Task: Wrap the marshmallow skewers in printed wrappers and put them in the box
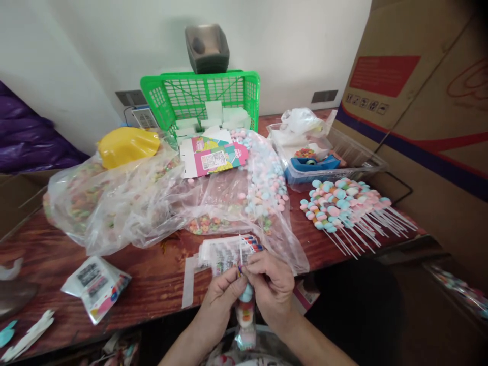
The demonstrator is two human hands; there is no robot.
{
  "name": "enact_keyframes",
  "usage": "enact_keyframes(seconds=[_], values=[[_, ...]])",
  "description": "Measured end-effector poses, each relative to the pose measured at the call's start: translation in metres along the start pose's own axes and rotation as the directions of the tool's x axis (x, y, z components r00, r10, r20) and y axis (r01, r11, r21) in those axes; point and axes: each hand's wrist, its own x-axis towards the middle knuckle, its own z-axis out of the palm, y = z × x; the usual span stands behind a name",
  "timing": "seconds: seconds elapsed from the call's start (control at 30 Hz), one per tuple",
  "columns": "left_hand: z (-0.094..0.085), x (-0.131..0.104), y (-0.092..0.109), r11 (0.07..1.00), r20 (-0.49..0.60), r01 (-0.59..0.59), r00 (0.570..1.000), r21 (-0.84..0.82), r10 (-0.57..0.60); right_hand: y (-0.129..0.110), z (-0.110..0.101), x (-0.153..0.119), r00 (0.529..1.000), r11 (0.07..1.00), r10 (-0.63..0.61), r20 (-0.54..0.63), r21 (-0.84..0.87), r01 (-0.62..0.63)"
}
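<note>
A marshmallow stick (246, 311) in a clear wrapper hangs between my hands at the table's front edge, its white stick (241, 248) pointing up and away from me. My left hand (221, 297) pinches it at the neck of the wrapper with thumb and forefinger. From the other side my right hand (271, 284) is closed on the same spot, fingers bent. A small dark and yellow bit shows at the pinch; its kind I cannot make out. Just beyond the hands lies a stack of printed clear bags (224, 251).
Bare marshmallow sticks (343, 203) are piled at right, beside a clear plastic bin (331, 175) with a blue tape dispenser (315, 162). Large bags of cereal rings (114, 203) and marshmallows (267, 178) cover the middle. Behind stands a green basket (152, 96); more bags (97, 287) lie left.
</note>
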Motion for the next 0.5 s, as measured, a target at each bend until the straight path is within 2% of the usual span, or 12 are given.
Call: enact_keyframes(seconds=[0.1, 0.17, 0.2, 0.27, 0.33, 0.4, 0.5], values=[[0.002, 0.002, 0.008, 0.978, 0.046, 0.106, 0.994, -0.177, -0.099, 0.003, -0.015, 0.005, 0.989, 0.995, -0.058, 0.133, -0.076, 0.069], [0.002, 0.002, 0.016, 0.963, 0.078, 0.154, 0.987, -0.223, -0.139, 0.006, -0.031, 0.013, 0.94, 0.964, -0.146, 0.307, -0.168, 0.205], [0.001, 0.003, 0.02, 0.956, 0.096, 0.173, 0.983, -0.236, -0.154, 0.007, -0.039, 0.019, 0.893, 0.918, -0.227, 0.389, -0.22, 0.329], [-0.004, 0.003, 0.026, 0.944, 0.143, 0.217, 0.972, -0.247, -0.186, 0.009, -0.053, 0.032, 0.717, 0.781, -0.322, 0.618, -0.256, 0.57], [-0.01, 0.002, 0.028, 0.928, 0.214, 0.274, 0.951, -0.252, -0.222, 0.01, -0.06, 0.044, 0.556, 0.67, -0.338, 0.759, -0.221, 0.709], [-0.016, -0.001, 0.028, 0.913, 0.282, 0.323, 0.926, -0.249, -0.251, 0.008, -0.059, 0.053, 0.432, 0.622, -0.347, 0.832, -0.14, 0.77], [-0.025, -0.01, 0.027, 0.901, 0.369, 0.377, 0.886, -0.215, -0.282, 0.0, -0.043, 0.058, 0.309, 0.623, -0.386, 0.869, -0.002, 0.782]])
